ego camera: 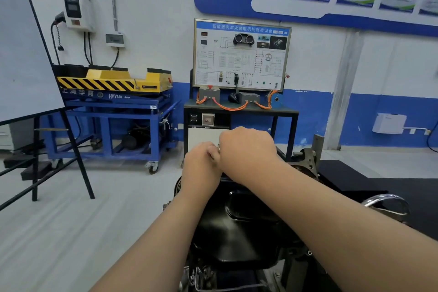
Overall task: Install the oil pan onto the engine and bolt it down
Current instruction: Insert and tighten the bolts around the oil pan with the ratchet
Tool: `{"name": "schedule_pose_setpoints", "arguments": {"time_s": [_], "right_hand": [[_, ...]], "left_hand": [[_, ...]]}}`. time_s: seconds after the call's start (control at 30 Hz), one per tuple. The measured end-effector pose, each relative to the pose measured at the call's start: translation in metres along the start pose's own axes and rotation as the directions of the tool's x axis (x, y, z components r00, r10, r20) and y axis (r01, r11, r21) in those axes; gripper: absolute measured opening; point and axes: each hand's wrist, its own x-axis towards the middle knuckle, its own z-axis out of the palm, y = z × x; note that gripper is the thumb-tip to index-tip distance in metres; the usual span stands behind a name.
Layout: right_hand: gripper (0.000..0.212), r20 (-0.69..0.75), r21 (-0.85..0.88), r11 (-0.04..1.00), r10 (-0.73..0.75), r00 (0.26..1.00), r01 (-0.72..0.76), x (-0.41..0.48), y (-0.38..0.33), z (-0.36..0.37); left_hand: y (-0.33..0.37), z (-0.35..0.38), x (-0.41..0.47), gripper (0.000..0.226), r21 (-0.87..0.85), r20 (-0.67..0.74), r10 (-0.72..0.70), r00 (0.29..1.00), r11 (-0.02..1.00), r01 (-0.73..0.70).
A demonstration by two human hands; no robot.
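Head: left hand (201,163), right hand (246,149) curled, touching.

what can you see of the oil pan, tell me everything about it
The oil pan is glossy black and looks like pressed sheet metal, with a rounded, stepped sump bulge facing up. It lies on the engine, low in mid-view. Both forearms pass above it. The left hand and right hand meet over its far end, hiding that edge. Bolts cannot be made out.

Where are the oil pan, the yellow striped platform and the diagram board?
oil pan (227,232), head view, black domed top.
yellow striped platform (94,83), head view, striped front face.
diagram board (237,59), head view, middle of its panel.
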Motion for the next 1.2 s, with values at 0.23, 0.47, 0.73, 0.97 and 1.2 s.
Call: {"name": "schedule_pose_setpoints", "arguments": {"time_s": [0.23, 0.47, 0.73, 0.97, 1.2], "right_hand": [[0.048, 0.071, -0.168, 0.954, -0.238, 0.969, 0.247, -0.003, 0.018, -0.031], [0.016, 0.025, -0.464, 0.709, -0.589, 0.808, 0.531, 0.000, 0.028, -0.031], [0.051, -0.078, -0.156, 0.980, -0.138, 0.987, 0.125, -0.009, 0.018, -0.014], [0.012, -0.022, -0.456, 0.718, -0.600, 0.800, 0.525, 0.007, 0.040, -0.034], [0.039, -0.030, -0.258, 0.910, -0.344, 0.939, 0.325, 0.000, 0.018, -0.020]], "left_hand": [[-0.005, -0.002, -0.001, 0.025, -0.308, 0.083, -0.015, 0.996, 0.950, 0.040], [-0.008, 0.003, -0.004, 0.036, -0.360, 0.015, -0.023, 1.000, 0.933, 0.027], [-0.004, 0.006, -0.004, 0.039, -0.130, -0.011, 0.066, 0.998, 0.989, -0.066], [-0.004, 0.011, -0.008, 0.022, -0.019, -0.019, 0.154, 0.988, 0.988, -0.155], [-0.001, 0.014, -0.006, 0.009, 0.095, 0.014, -0.038, 0.999, 0.995, 0.036]]}}
